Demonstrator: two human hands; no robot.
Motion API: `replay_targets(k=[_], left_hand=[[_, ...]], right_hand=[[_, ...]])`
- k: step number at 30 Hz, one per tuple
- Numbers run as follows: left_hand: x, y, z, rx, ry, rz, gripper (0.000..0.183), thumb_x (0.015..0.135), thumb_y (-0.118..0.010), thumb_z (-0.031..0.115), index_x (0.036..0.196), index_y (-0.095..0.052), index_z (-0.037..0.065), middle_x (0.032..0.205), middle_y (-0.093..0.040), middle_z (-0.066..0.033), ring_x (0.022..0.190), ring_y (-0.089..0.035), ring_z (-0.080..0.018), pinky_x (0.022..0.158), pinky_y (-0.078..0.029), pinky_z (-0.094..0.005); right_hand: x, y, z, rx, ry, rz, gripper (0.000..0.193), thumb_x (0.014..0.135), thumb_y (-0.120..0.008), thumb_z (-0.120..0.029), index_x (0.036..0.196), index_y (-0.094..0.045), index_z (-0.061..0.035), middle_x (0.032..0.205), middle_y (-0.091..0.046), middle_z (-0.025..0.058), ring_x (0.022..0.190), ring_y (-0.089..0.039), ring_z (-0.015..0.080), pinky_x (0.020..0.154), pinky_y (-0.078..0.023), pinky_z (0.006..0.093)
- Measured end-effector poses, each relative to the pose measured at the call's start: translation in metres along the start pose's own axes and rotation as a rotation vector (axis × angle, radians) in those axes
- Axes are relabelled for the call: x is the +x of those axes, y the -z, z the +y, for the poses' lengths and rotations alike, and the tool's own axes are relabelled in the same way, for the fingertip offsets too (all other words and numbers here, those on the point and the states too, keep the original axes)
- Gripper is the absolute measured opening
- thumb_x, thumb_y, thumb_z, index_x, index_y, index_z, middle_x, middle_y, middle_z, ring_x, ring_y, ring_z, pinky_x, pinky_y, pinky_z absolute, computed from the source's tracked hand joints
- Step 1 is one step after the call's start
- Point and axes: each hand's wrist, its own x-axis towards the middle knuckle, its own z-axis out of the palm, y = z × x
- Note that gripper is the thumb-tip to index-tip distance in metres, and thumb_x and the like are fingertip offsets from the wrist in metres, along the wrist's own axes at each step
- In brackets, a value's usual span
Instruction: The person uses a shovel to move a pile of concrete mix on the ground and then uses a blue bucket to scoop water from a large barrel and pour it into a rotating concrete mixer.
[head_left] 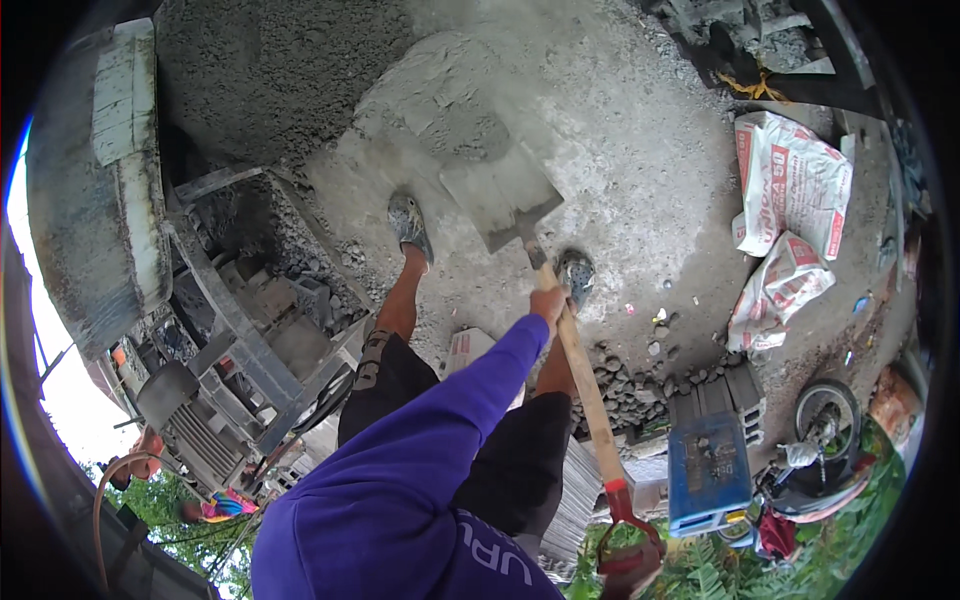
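Note:
A shovel slants from the lower right toward the ground ahead, its square metal blade (503,196) flat by the near edge of a wet grey mortar heap (440,100). My left hand (551,303) wraps round the wooden shaft (588,390) low down, near the blade socket. At the top end, my right hand (632,572) is closed on the red D-shaped handle (619,500). A purple sleeve covers my left arm. My feet, in dark clogs, stand on either side of the blade.
A concrete mixer with a rusty drum (95,190) and metal frame stands at left. On the right lie crumpled cement sacks (790,190). Nearer are a gravel pile (640,400), grey blocks, a blue crate (708,470) and a motorcycle (825,430). Dark gravel (270,70) spreads at the far left.

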Motion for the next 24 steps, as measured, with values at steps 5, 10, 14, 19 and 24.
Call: replay_targets(k=[5, 10, 14, 19, 24], left_hand=[[0.014, -0.006, 0.023, -0.027, 0.005, 0.045, 0.017, 0.080, -0.061, 0.007, 0.067, -0.053, -0.002, 0.055, -0.053, -0.0122, 0.043, -0.055, -0.0252, 0.041, -0.047, -0.0395], [0.105, 0.035, 0.165, 0.003, -0.176, 0.077, 0.017, 0.077, -0.060, 0.008, 0.076, -0.053, -0.007, 0.060, -0.055, -0.0136, 0.045, -0.056, -0.0241, 0.042, -0.047, -0.0397], [0.130, 0.033, 0.180, -0.040, -0.203, 0.079, 0.020, 0.076, -0.061, 0.009, 0.080, -0.052, -0.009, 0.061, -0.055, -0.0138, 0.046, -0.056, -0.0242, 0.043, -0.047, -0.0392], [0.125, 0.030, 0.157, -0.045, -0.281, 0.149, 0.019, 0.076, -0.060, 0.009, 0.080, -0.052, -0.008, 0.061, -0.056, -0.0140, 0.044, -0.056, -0.0234, 0.042, -0.046, -0.0365], [0.075, 0.049, 0.128, -0.004, -0.316, 0.153, 0.018, 0.074, -0.061, 0.009, 0.078, -0.052, -0.006, 0.061, -0.057, -0.0126, 0.044, -0.056, -0.0223, 0.040, -0.046, -0.0355]], right_hand=[[0.015, -0.011, -0.002, 0.223, -0.245, -0.087, 0.011, 0.088, -0.047, -0.020, 0.083, -0.048, -0.0104, 0.055, -0.044, -0.0014, 0.044, -0.044, 0.0108, 0.043, -0.039, 0.0253], [0.033, -0.156, -0.010, 0.454, -0.322, -0.048, 0.016, 0.086, -0.049, -0.019, 0.091, -0.049, -0.0040, 0.052, -0.043, 0.0027, 0.043, -0.045, 0.0139, 0.042, -0.042, 0.0298], [0.120, -0.177, 0.066, 0.375, -0.166, -0.103, 0.014, 0.083, -0.052, -0.023, 0.078, -0.048, -0.0102, 0.050, -0.042, 0.0011, 0.039, -0.044, 0.0168, 0.040, -0.041, 0.0318], [0.159, -0.160, 0.106, 0.470, -0.219, -0.195, 0.016, 0.082, -0.051, -0.023, 0.077, -0.049, -0.0085, 0.049, -0.045, 0.0026, 0.039, -0.046, 0.0180, 0.040, -0.043, 0.0332], [0.103, -0.110, 0.101, 0.459, -0.199, -0.252, 0.017, 0.082, -0.050, -0.021, 0.070, -0.050, -0.0093, 0.050, -0.046, 0.0014, 0.038, -0.044, 0.0153, 0.039, -0.041, 0.0301]])
